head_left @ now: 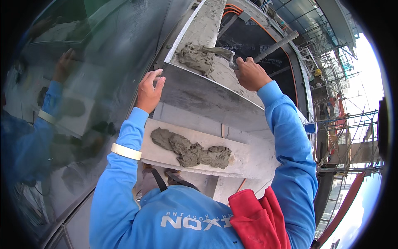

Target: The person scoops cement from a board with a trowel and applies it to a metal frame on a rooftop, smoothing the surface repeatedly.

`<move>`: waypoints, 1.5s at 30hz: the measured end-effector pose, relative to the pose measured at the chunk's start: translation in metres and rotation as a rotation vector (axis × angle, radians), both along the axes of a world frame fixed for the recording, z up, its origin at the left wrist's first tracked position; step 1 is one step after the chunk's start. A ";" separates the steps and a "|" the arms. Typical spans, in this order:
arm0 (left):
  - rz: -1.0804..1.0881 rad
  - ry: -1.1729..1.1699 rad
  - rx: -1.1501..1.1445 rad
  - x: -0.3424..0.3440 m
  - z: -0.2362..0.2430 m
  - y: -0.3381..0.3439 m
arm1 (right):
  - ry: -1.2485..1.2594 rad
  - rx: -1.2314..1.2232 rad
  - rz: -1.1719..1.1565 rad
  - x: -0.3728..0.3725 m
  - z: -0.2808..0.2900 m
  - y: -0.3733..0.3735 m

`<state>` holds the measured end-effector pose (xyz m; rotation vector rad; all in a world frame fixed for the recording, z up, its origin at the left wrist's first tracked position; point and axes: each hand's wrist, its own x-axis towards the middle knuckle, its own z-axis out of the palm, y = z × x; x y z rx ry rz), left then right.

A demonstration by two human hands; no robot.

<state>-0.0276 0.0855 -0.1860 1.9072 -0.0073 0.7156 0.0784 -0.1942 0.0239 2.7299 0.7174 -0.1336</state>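
My right hand (251,74) is closed around the handle of a trowel (222,52). The trowel's blade points left, over a lump of wet grey mortar (194,58) on top of a ledge. My left hand (150,90) is held up near the ledge's left corner, its fingers apart and nothing in them. The ledge's front edge is a pale metal strip (215,82). Below it, close to my body, a board (166,157) carries a long pile of mortar (188,150).
A dark glass wall (95,74) rises close on my left and reflects my arm. Right of the ledge is a recess lined with dark sheeting (259,43), with an orange cable (286,54) along its edge. Scaffolding (348,133) stands at the far right.
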 end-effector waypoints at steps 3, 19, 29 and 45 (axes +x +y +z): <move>-0.063 0.040 -0.032 -0.041 -0.027 -0.004 | 0.032 0.017 0.068 0.007 -0.016 0.014; 0.124 1.733 0.104 -0.531 -0.326 0.067 | -0.045 0.173 0.135 -0.034 -0.036 0.039; 0.117 0.947 -0.134 -0.298 -0.294 0.068 | -0.070 0.196 0.128 -0.050 -0.039 0.031; 0.250 1.409 0.034 -0.449 -0.331 0.093 | 0.013 0.333 0.165 -0.043 -0.013 0.006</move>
